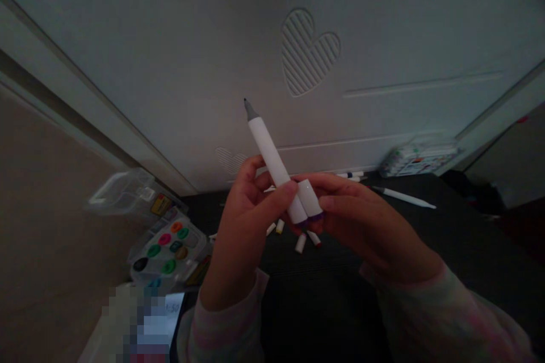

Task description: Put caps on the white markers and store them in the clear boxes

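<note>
Tilted up and to the left, a white marker [271, 153] with a grey nib end and a purple lower end is held in my left hand [251, 210]. My left thumb presses across its barrel. Beside the marker's lower end, my right hand [361, 212] pinches a white marker cap [310, 199] with a purple end between thumb and fingers. The cap lies alongside the barrel, with its purple end level with the marker's. Below my hands, loose caps [300, 243] lie on the dark table [323, 272].
An uncapped white marker [404, 197] lies at the right, with more markers [351, 174] behind my right hand. A clear case [426, 156] stands back right. At the left, an open clear box [170, 249] holds several coloured-end markers. A white panel [238, 39] with hearts rises behind.
</note>
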Demonstrator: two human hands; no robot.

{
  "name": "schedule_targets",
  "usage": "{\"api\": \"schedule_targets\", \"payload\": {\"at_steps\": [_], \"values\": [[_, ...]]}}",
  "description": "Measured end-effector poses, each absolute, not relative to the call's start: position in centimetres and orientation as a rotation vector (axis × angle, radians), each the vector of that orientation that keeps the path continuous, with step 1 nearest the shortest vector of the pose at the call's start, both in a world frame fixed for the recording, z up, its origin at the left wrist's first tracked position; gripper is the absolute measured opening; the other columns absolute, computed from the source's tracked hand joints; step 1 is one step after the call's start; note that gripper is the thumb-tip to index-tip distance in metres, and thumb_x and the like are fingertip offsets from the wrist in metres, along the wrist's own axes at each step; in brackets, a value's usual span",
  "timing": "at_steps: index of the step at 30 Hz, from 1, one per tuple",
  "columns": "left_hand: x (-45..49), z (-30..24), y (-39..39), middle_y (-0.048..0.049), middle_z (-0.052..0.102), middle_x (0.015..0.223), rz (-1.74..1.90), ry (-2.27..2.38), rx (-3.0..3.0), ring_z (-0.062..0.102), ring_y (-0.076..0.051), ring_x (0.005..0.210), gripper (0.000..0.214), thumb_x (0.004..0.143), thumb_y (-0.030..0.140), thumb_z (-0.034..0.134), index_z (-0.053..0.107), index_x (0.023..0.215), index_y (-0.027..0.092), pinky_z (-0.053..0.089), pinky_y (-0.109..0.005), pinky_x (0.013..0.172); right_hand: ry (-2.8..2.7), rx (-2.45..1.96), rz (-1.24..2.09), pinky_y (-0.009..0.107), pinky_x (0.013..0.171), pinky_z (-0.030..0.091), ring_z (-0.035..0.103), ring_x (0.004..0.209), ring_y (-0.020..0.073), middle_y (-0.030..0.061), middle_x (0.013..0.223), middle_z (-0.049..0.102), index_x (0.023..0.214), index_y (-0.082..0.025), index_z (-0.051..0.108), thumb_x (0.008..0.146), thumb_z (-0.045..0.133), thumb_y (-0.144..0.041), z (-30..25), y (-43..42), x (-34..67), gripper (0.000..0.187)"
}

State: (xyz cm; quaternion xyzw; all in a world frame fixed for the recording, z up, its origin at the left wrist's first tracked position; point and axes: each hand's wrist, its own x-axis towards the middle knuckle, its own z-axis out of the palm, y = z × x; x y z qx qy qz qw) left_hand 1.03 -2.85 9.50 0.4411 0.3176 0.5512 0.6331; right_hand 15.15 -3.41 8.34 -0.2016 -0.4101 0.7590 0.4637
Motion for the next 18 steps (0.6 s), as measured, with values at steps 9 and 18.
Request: {"api": "schedule_targets", "payload": {"at_steps": [9,18], "values": [[1.14,9.38,-2.69,0.0047,0.060,0.068,1.300,0.734,1.044,0.059,-0.008,0.050,0.027,0.071,0.016,0.063,0.050,0.094,0.022,0.050,-0.014,0.042,-0.914,-0.602,1.816,0.026,0.058,0.046,0.060,0.065,0.0134,-0.0003,0.076,0.062,0.093,-0.022,0.059,0.069,0.062,-0.017,8.15,-3.16,15.02,0.025],[1.04,9.17,-2.51,0.0051,0.061,0.069,1.326,0.765,1.049,0.060,-0.008,0.052,0.026,0.072,0.015,0.063,0.050,0.094,0.022,0.048,-0.013,0.043,-0.977,-0.645,1.701,0.019,0.054,0.044,0.059,0.060,0.0082,-0.0024,0.073,0.062,0.085,-0.021,0.058,0.071,0.065,-0.019,8.11,-3.10,14.85,0.016]]}}
